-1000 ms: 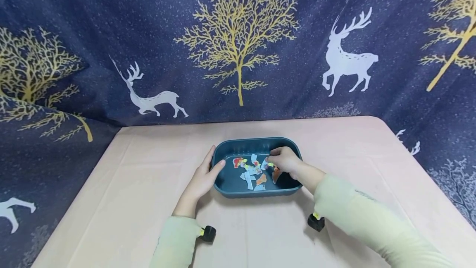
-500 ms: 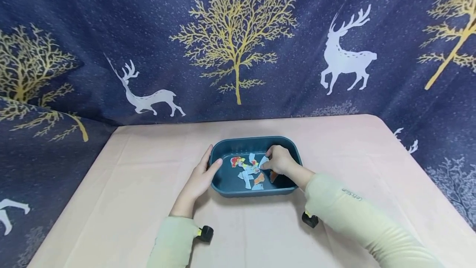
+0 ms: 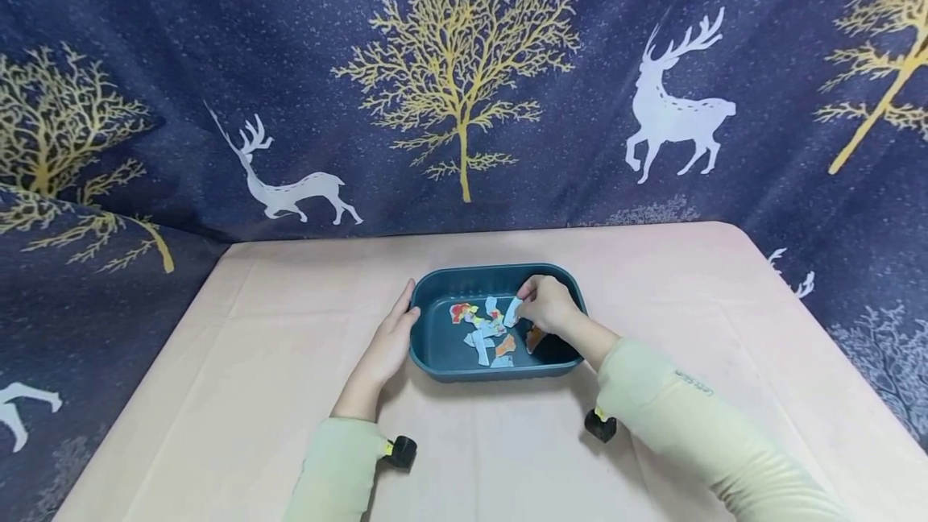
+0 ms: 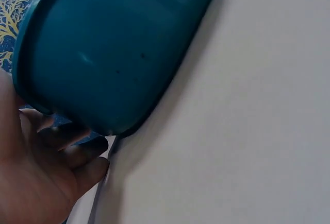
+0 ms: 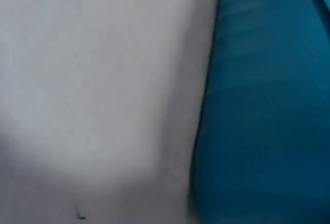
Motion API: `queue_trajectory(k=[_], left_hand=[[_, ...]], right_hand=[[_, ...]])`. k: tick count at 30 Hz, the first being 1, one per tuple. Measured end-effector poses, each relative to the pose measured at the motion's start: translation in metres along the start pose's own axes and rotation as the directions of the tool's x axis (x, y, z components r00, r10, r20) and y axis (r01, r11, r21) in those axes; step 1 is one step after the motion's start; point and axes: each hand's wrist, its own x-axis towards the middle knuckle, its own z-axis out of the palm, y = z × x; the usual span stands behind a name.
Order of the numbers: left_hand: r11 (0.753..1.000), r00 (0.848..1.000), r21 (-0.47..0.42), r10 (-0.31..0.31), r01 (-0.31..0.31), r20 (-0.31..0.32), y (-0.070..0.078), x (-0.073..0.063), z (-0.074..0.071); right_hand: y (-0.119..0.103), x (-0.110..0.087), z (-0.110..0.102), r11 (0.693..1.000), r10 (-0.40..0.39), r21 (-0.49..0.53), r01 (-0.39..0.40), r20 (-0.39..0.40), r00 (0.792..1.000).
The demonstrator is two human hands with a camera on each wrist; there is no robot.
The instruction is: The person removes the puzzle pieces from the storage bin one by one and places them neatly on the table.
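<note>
A dark teal plastic basin stands on the table, with torn paper scraps lying on its floor in light blue, red, yellow and orange. My left hand rests against the basin's left end, its thumb tip at the rim. In the left wrist view the fingers lie loosely bent against the outer wall. Reaching over the right side, my right hand pinches a light blue paper scrap between thumb and fingertips. An orange scrap lies below that hand. The right wrist view shows only basin wall and table.
A pale pink cloth covers the table. Behind it hangs a dark blue curtain printed with deer and gold trees. Each wrist carries a small black camera, such as the left wrist camera.
The right hand has moved left and slightly up, away from the orange scrap, and now pinches a light blue one. The left thumb has drawn back from inside the basin to its rim.
</note>
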Motion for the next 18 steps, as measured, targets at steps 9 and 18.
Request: queue_trajectory(k=[9,18], left_hand=[[0.989,0.999,-0.149,-0.008,0.003,-0.032,0.004,0.002,0.003],[0.968,0.993,-0.249,-0.054,0.027,-0.104,0.008,0.0,0.007]], right_hand=[[-0.009,-0.007,-0.016,0.984,-0.024,0.179,0.007,0.092,0.995],[-0.006,-0.016,-0.029,0.954,-0.066,0.299,0.031,0.107,0.992]])
